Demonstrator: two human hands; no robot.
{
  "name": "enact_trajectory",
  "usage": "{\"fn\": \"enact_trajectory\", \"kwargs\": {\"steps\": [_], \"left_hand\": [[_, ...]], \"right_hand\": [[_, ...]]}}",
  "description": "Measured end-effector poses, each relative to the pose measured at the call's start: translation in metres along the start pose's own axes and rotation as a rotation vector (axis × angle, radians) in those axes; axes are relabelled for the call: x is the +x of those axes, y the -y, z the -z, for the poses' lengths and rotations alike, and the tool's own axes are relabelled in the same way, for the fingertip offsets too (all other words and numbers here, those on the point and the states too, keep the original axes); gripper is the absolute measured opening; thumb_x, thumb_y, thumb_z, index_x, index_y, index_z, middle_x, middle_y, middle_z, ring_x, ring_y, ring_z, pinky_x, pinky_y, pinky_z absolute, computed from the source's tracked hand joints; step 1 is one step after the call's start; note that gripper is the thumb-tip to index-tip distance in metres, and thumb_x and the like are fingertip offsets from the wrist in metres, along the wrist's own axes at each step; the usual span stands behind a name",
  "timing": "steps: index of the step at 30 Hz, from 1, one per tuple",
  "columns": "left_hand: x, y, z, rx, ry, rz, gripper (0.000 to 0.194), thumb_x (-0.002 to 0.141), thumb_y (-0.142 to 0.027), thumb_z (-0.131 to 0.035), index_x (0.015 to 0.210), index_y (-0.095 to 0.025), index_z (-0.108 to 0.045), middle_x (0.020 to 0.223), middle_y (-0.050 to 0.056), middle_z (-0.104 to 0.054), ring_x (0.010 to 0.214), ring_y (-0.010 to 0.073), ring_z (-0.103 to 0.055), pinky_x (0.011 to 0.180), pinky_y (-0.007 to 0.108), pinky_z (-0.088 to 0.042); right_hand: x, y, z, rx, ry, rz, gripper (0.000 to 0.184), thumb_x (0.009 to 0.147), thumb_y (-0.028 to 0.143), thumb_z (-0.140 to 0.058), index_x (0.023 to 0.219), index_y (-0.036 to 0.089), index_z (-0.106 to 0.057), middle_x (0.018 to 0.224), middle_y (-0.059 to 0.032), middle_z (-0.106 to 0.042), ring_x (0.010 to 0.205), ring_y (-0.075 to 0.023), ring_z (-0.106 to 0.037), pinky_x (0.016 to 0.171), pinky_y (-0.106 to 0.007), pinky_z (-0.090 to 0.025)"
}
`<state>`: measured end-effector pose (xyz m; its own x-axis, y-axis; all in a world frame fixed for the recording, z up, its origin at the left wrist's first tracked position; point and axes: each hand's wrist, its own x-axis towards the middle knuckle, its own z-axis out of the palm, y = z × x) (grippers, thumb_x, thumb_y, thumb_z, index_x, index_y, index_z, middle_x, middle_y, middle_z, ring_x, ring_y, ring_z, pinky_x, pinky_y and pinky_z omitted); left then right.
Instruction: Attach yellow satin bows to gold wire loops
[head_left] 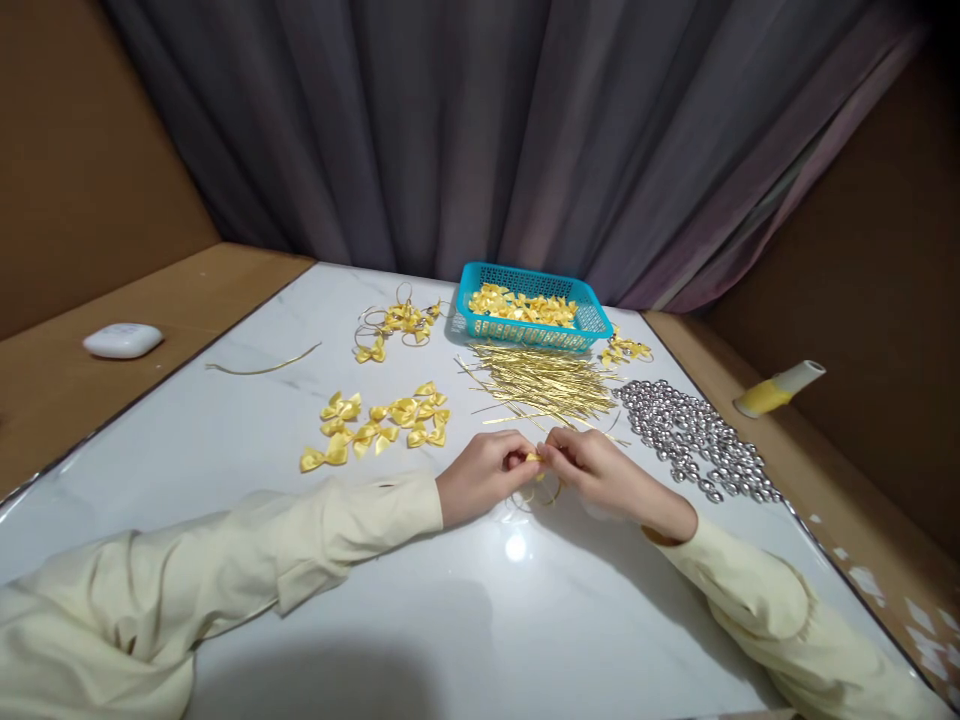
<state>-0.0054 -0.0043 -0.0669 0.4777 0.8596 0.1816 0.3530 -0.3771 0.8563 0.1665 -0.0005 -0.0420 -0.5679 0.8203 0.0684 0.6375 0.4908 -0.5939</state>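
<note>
Hands meeting above the white tabletop (570, 620). The left hand (484, 475) pinches a yellow ribbon piece (533, 457), mostly hidden by the fingers; the right hand (592, 470) has its fingertips drawn together at the piece's right edge, and whether they grip it cannot be told. A thin gold loop (553, 496) shows just below both hands. Left of the left hand lie loose yellow bows (364, 437); beyond these, a cluster of looped bows (405, 318), with a single gold strand (262, 370) farther left. Directly beyond the hands lies a heap of gold strands (544, 380), backed by a blue basket (495, 328) of yellow bows. Right of the right hand: silver beads (686, 430) and, past them, a yellow-and-white tube (780, 388).
</note>
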Motion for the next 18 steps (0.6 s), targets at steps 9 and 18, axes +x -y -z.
{"fn": "enact_trajectory", "kwargs": {"steps": [9,18], "left_hand": [[0.000,-0.001,0.001,0.028,0.021,-0.005,0.012,0.075,-0.021,-0.053,0.066,-0.014,-0.058,0.061,-0.002,-0.049,0.059,0.0101,-0.044,0.057,0.021,-0.035],[0.000,0.002,0.001,-0.080,0.026,0.012,0.016,0.076,-0.028,-0.054,0.072,-0.014,-0.061,0.063,-0.001,-0.053,0.059,0.0101,-0.044,0.056,0.021,-0.036]], "right_hand": [[-0.001,-0.002,0.006,0.109,0.007,-0.094,0.030,0.088,0.033,-0.037,0.062,0.018,-0.041,0.051,0.0035,-0.044,0.046,-0.0084,-0.037,0.047,-0.022,-0.028],[-0.006,-0.015,0.013,0.307,0.129,-0.076,0.032,0.074,0.044,-0.060,0.085,0.018,-0.043,0.058,0.0053,-0.047,0.049,-0.0073,-0.039,0.043,-0.019,-0.030]]}}
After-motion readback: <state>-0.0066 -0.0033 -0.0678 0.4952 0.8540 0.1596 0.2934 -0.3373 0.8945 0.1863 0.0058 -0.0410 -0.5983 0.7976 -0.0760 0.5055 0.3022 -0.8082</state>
